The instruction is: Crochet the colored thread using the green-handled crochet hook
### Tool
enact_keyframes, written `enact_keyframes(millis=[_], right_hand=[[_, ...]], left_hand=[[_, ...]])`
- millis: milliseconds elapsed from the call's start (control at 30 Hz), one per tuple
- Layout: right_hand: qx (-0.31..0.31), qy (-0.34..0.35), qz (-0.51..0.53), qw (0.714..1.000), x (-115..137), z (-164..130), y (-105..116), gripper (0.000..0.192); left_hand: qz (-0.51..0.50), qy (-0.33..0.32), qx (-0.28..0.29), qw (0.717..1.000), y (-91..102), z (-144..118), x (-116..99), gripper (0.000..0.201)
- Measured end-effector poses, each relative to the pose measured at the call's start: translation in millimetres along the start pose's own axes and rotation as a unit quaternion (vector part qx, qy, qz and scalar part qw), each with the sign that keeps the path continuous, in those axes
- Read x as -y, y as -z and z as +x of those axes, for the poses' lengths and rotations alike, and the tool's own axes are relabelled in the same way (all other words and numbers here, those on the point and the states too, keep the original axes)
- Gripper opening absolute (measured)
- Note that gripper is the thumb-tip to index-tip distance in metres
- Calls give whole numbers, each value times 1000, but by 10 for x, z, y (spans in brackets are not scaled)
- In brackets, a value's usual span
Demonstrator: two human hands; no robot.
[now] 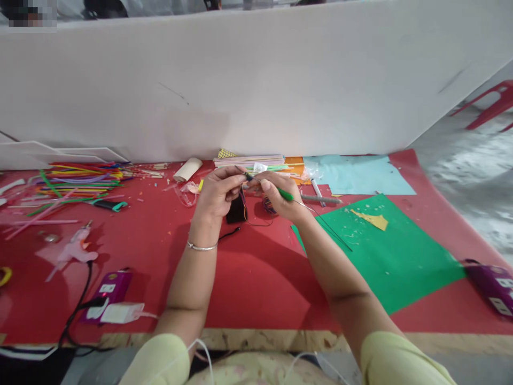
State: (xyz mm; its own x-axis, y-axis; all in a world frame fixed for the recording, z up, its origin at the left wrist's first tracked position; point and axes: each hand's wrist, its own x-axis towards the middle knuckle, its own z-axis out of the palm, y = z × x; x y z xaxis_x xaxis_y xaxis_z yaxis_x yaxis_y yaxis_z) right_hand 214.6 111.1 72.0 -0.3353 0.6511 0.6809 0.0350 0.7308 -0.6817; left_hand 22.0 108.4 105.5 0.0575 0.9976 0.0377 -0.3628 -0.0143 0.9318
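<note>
From the head view, I hold my left hand (216,192) and right hand (280,183) close together over the red tabletop (256,278). My left fingertips are pinched on a small dark piece (248,176) (too tiny to make out properly), and it sits in the narrow space between my two hands. My right fingers are closed around a slim green piece (285,194), with a thin wire-like end sticking out toward my wrist. Just below my left hand lies a black block (237,209); a green sheet (401,262) spreads beside my right forearm.
</note>
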Motion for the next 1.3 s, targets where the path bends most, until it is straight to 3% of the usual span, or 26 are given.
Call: enact_keyframes(millis=[767, 1000, 1300], right_hand=[[-14, -89, 109, 990, -23, 7, -17, 53], [-21, -90, 64, 994, 17, 23, -29, 59], [-15, -75, 63, 995, -14, 13, -40, 52]], left_hand=[[40, 4, 16, 999, 11, -9, 24, 23], [19, -43, 16, 999, 2, 7, 48, 24], [61, -112, -51, 991, -38, 20, 96, 13]])
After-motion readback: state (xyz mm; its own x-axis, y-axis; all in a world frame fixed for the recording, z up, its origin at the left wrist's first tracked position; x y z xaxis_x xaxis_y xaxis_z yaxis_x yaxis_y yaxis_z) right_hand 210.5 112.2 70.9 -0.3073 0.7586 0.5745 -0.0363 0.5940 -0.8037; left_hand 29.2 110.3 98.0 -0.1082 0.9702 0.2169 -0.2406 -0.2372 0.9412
